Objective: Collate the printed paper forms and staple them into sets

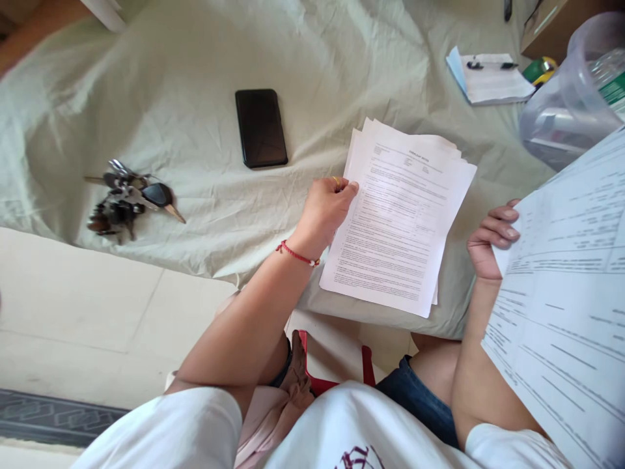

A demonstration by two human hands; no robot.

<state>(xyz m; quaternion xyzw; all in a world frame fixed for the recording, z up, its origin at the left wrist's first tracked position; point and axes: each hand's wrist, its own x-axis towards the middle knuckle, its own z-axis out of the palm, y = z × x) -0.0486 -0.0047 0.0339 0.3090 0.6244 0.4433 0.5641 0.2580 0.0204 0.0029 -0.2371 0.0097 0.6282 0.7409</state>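
Pale cloth [170,98], left hand [325,208] fingers pinching paper stack [400,221], right hand [491,241] fingers curled on sheet [561,293] cropped at edge.

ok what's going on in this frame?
A person sits at a cloth-covered surface sorting printed papers. The left hand pinches the left edge of a stack of sheets lying on the cloth. The right hand holds a separate printed sheet raised close to the camera. A phone and a bunch of keys lie untouched to the left.
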